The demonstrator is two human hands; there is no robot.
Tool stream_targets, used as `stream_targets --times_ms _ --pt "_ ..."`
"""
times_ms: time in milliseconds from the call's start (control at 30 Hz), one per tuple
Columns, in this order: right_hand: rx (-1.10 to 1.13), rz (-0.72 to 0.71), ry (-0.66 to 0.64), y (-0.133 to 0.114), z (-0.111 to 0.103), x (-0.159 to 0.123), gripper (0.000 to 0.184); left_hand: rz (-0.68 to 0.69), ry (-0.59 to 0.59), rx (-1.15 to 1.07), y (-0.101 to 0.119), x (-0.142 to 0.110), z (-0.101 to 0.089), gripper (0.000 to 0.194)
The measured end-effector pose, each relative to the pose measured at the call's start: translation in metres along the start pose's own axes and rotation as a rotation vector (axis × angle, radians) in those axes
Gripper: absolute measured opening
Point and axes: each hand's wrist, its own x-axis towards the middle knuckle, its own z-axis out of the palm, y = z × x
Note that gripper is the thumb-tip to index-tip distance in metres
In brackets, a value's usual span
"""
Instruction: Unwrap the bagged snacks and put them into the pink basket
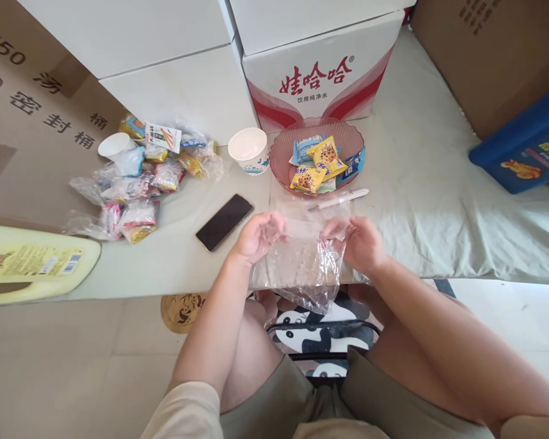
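Observation:
A clear plastic bag (297, 262) hangs between my hands over the front edge of the cloth-covered surface. Its upper edge is gripped on one side by my left hand (261, 236) and on the other by my right hand (364, 244). The fingers of both hands are curled round the film. Just beyond them lies a white-handled knife (345, 199), in front of a pink ribbed bowl (281, 155). Yellow snack packets (326, 155) and blue ones fill the bowl. A black phone (225, 222) lies flat beyond my left forearm.
A white paper cup (248, 149) stands left of the bowl. Several bagged snacks (139, 189) are heaped at the left, near a pale yellow jug (36, 259). A white and red carton (324, 79) stands behind; a blue container (521, 143) is at the right.

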Motion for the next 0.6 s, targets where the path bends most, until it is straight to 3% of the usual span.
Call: stream_targets --times_ms 67,167,200,267,333,467,600 --pt "-0.137 -0.016 0.087 0.0011 -0.0015 0.0013 0.046 0.010 0.013 0.182 -0.0037 0.0014 -0.0016 0.039" --pt "-0.285 -0.035 0.165 0.0019 -0.0008 0.0022 0.029 0.065 0.062 0.412 -0.0092 0.0040 -0.0027 0.036" --pt "-0.284 -0.022 0.163 0.0018 -0.0003 0.0024 0.031 0.083 0.080 0.430 -0.0100 0.0050 -0.0028 0.036" --pt "-0.240 0.011 0.149 0.0018 -0.0001 0.0030 0.054 0.135 0.140 0.371 -0.0097 0.0068 -0.0023 0.038" --pt "-0.214 0.027 0.127 0.0019 -0.0009 0.0038 0.065 0.176 0.217 0.246 -0.0076 0.0081 -0.0014 0.039" --pt "-0.185 -0.052 0.155 0.0015 -0.0022 0.0040 0.061 0.082 0.234 0.064 -0.0048 0.0083 0.0006 0.045" --pt "-0.154 -0.078 0.197 0.0023 -0.0024 0.0032 0.058 0.005 0.189 0.144 -0.0079 0.0072 0.0020 0.035"
